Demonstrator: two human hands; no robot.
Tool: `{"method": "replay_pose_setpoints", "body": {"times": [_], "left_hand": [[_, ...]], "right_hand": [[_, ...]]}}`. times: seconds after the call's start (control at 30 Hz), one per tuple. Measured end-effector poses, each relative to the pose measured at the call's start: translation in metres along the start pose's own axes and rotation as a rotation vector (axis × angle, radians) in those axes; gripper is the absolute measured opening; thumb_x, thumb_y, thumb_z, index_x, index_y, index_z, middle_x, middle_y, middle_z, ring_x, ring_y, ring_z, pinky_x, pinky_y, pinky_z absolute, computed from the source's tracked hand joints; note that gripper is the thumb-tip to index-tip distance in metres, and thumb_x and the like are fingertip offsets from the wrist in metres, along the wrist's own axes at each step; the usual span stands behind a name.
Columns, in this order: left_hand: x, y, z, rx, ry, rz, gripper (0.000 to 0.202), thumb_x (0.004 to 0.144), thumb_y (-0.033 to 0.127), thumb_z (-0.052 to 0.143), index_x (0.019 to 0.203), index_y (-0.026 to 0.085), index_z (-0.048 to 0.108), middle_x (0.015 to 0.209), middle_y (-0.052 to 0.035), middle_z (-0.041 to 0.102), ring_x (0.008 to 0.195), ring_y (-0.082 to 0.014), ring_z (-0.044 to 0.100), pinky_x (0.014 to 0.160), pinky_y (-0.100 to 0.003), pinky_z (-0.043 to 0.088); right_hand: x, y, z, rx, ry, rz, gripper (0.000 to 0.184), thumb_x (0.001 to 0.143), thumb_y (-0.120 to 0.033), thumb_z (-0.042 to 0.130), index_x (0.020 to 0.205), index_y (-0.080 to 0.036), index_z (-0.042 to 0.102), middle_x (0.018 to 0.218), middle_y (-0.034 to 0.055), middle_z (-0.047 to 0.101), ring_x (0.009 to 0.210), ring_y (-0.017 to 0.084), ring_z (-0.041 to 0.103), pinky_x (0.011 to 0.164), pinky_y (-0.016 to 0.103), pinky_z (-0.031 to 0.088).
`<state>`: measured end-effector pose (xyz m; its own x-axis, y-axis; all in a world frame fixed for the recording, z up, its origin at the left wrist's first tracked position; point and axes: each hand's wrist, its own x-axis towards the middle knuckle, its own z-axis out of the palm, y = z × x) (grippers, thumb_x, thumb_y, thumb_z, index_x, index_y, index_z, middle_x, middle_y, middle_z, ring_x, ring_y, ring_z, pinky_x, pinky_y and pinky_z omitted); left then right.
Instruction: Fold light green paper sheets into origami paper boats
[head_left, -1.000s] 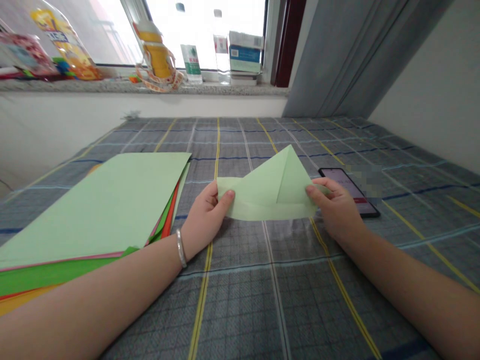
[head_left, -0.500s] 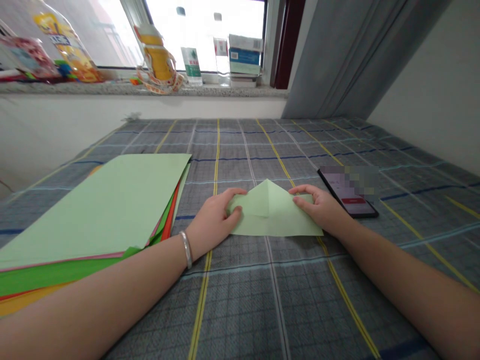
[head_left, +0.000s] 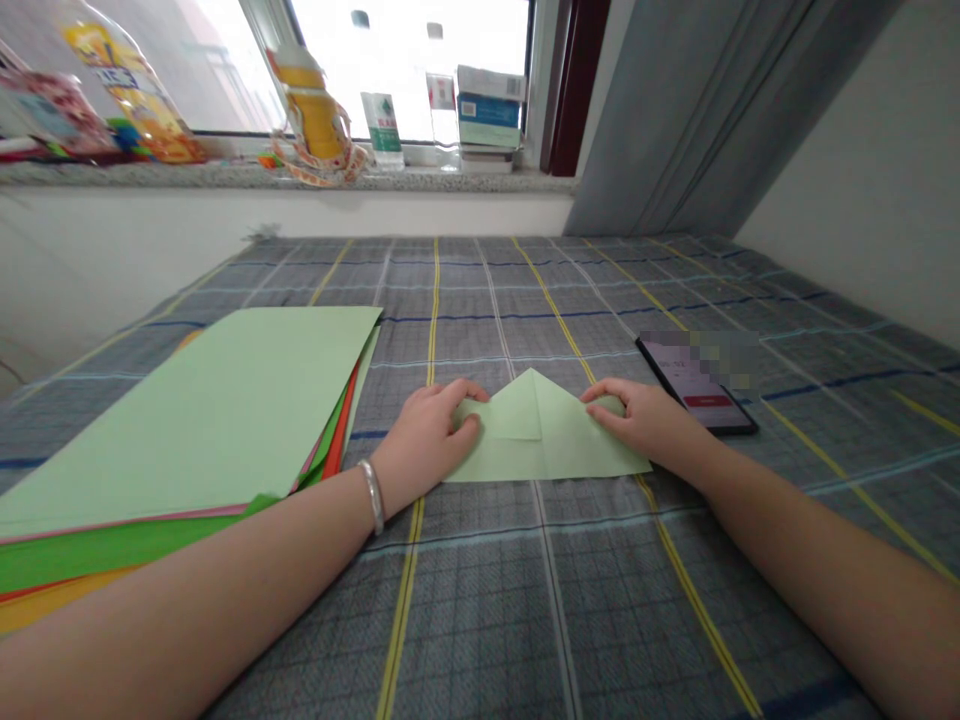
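A light green folded paper (head_left: 541,440), triangular on top, lies flat on the checked cloth (head_left: 525,600) in front of me. My left hand (head_left: 424,435), with a silver bracelet at the wrist, pinches the paper's left corner with curled fingers. My right hand (head_left: 645,422) presses fingers down on the paper's right corner.
A stack of coloured sheets (head_left: 187,430), light green on top, lies at the left. A phone (head_left: 694,385) with its screen lit rests to the right of my right hand. Bottles, packets and boxes (head_left: 487,115) stand on the window sill. A grey curtain (head_left: 697,110) hangs at the back right.
The paper was held up off the cloth with a tall peak; it has been laid flat and folded lower. Both hands came down with it and now press its corners.
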<state>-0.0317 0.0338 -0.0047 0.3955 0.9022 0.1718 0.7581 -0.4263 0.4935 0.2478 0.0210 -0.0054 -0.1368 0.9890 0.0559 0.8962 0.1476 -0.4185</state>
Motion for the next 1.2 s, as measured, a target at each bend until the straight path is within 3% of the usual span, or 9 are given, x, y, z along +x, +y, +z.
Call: {"method": "replay_pose_setpoints", "body": {"times": [0.63,0.8,1.1,1.2], "left_hand": [[0.0004,-0.0019,0.0030,0.057,0.005,0.039,0.027,0.083,0.019,0.044,0.107,0.019,0.057,0.076,-0.0028,0.058,0.085,-0.0240,0.054,0.082,-0.040,0.043],[-0.0004,-0.0001,0.0037,0.109,0.009,0.114,0.024,0.083,0.018,0.045,0.104,0.018,0.057,0.093,-0.0051,0.063,0.094,-0.0242,0.053,0.090,-0.042,0.041],[-0.0018,-0.0013,0.0035,0.142,0.007,0.130,0.022,0.084,0.020,0.046,0.103,0.019,0.058,0.094,-0.0049,0.062,0.095,-0.0239,0.053,0.090,-0.043,0.043],[-0.0031,-0.0010,0.0042,0.164,0.010,0.152,0.025,0.083,0.020,0.048,0.106,0.018,0.058,0.102,-0.0070,0.058,0.097,-0.0239,0.054,0.091,-0.044,0.044]], "right_hand": [[-0.0019,-0.0037,0.0029,-0.045,0.032,-0.003,0.026,0.085,-0.036,0.047,0.100,-0.026,0.065,0.072,0.0011,0.066,0.059,0.017,0.054,0.054,0.027,0.033],[-0.0015,-0.0046,0.0030,-0.065,0.026,-0.006,0.026,0.085,-0.037,0.048,0.101,-0.026,0.064,0.074,0.0018,0.067,0.061,0.017,0.056,0.056,0.027,0.034],[-0.0023,-0.0052,0.0027,-0.108,0.016,-0.016,0.025,0.084,-0.038,0.051,0.102,-0.025,0.065,0.069,0.0010,0.065,0.059,0.018,0.057,0.055,0.028,0.036],[-0.0023,-0.0028,0.0047,-0.112,0.038,-0.066,0.025,0.085,-0.036,0.051,0.102,-0.024,0.064,0.080,0.0033,0.068,0.069,0.020,0.061,0.061,0.031,0.043]]}}
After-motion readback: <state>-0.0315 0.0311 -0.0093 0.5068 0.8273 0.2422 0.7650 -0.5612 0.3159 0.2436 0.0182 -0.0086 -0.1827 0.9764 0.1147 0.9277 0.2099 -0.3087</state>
